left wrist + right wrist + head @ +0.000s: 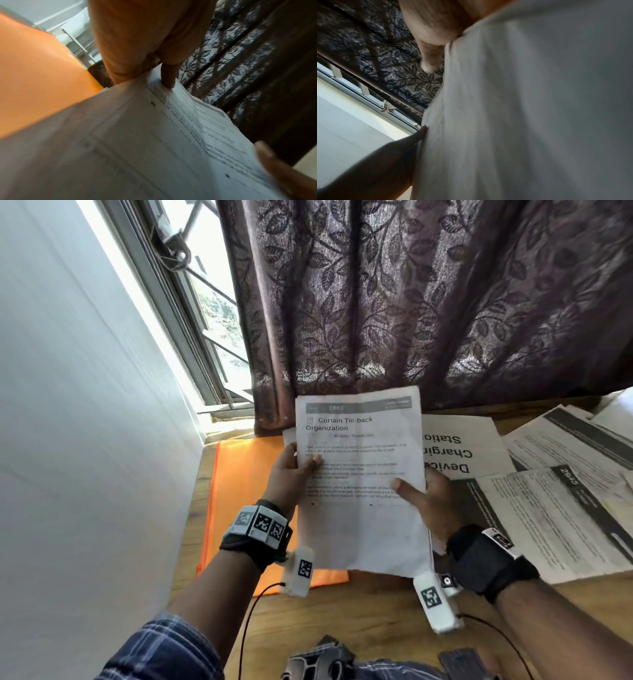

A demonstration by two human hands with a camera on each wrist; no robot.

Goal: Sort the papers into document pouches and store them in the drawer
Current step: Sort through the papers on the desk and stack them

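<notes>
A thin stack of printed papers [359,529], its top sheet headed "Curtain Tie-back Organization", is held up above the wooden table. My left hand [294,470] pinches its left edge, thumb on the front. My right hand [421,494] grips its right edge, thumb across the print. An orange document pouch [239,491] lies flat on the table beneath and to the left. The left wrist view shows the papers [154,142] close up with the pouch [37,74] behind. The right wrist view shows mostly the blurred papers [530,108].
More printed sheets [548,491] lie spread over the right of the wooden table [359,611]. A dark leaf-patterned curtain [428,302] hangs behind the table. A white wall [85,440] and a window [205,313] close off the left side.
</notes>
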